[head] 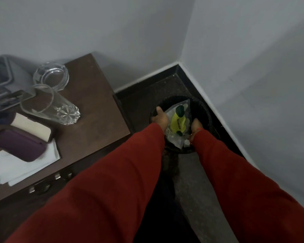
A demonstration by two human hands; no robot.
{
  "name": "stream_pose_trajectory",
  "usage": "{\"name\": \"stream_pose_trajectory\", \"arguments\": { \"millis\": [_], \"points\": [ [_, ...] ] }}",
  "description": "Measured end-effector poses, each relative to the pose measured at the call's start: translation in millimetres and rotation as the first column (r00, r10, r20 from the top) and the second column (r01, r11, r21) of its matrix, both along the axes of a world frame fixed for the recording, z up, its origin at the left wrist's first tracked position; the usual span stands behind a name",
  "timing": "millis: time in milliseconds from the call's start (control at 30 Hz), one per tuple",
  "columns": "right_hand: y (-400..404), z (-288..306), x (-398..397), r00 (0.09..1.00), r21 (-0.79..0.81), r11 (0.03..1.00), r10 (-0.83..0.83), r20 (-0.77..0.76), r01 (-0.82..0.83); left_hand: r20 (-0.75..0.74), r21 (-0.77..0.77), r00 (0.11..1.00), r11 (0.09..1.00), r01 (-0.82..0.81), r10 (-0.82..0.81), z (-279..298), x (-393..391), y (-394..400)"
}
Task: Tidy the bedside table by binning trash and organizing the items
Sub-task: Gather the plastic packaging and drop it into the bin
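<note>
A black round bin (203, 109) stands on the dark floor in the room's corner, right of the brown bedside table (93, 106). A clear plastic wrapper with a yellow-green label (178, 120) lies across the bin's mouth. My left hand (160, 118) is over the bin, touching the wrapper's left edge with the thumb raised. My right hand (197, 126) is at the wrapper's right edge; its fingers are mostly hidden. Both arms wear red sleeves.
On the table stand a tall cut-glass tumbler (53, 104), a glass ashtray (51, 76), a purple case (19, 146), a white notepad (32, 128), white paper (25, 165) and a grey tray (2, 74). White walls close the corner.
</note>
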State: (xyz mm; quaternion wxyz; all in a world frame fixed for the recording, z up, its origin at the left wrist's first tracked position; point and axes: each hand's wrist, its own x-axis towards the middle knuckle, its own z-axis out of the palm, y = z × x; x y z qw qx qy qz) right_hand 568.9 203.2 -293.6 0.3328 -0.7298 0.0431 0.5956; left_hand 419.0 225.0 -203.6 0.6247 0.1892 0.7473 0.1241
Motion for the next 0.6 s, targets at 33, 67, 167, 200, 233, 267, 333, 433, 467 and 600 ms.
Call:
{"name": "stream_pose_trajectory", "arguments": {
  "millis": [33, 67, 167, 200, 233, 267, 333, 433, 467, 600],
  "points": [
    [-4.3, 27.0, -0.4, 0.999, 0.009, 1.0, -0.015, 0.036, 0.015, 0.005, 0.006, 1.0, 1.0, 0.008, -0.008, 1.6, -1.6, -2.4],
    [-3.2, 42.7, 2.8, 0.998, 0.034, 0.998, -0.046, 0.05, 0.044, 0.0, 0.022, 1.0, 1.0, 0.012, -0.012, 4.4, -4.2, -5.3],
    [-10.4, 80.6, 10.0, 0.994, 0.111, 0.989, -0.105, 0.04, 0.1, -0.061, 0.09, 0.998, 0.995, 0.036, -0.03, 18.9, -10.6, -13.1],
    [-13.7, 87.7, 13.0, 0.994, 0.134, 0.986, -0.105, 0.032, 0.1, -0.07, 0.107, 0.996, 0.993, 0.055, -0.048, 26.8, -11.9, -15.3],
    [-16.7, 95.4, 15.8, 0.996, 0.146, 0.985, -0.093, 0.007, 0.091, -0.077, 0.123, 0.994, 0.989, 0.081, -0.072, 36.2, -12.3, -17.1],
    [-20.1, 107.5, 16.5, 0.996, 0.17, 0.981, -0.087, -0.027, 0.091, -0.08, 0.145, 0.991, 0.983, 0.115, -0.105, 47.7, -12.8, -19.2],
    [-25.4, 120.7, 19.7, 0.994, 0.222, 0.971, -0.078, -0.079, 0.094, -0.083, 0.224, 0.98, 0.955, 0.194, -0.18, 71.2, -14.2, -23.9],
    [-34.1, 150.1, 15.3, 0.994, 0.288, 0.956, -0.023, -0.108, 0.053, -0.119, 0.395, 0.955, 0.869, 0.297, -0.272, 104.3, -19.4, -32.6],
    [-36.2, 160.4, 12.9, 0.994, 0.315, 0.948, -0.003, -0.105, 0.036, -0.135, 0.445, 0.948, 0.837, 0.318, -0.288, 114.9, -22.7, -36.4],
    [-40.5, 202.6, -0.2, 0.993, 0.406, 0.911, 0.105, -0.06, -0.072, -0.074, 0.585, 0.967, 0.774, 0.241, -0.245, 154.7, -41.4, -53.2]
  ]
}}
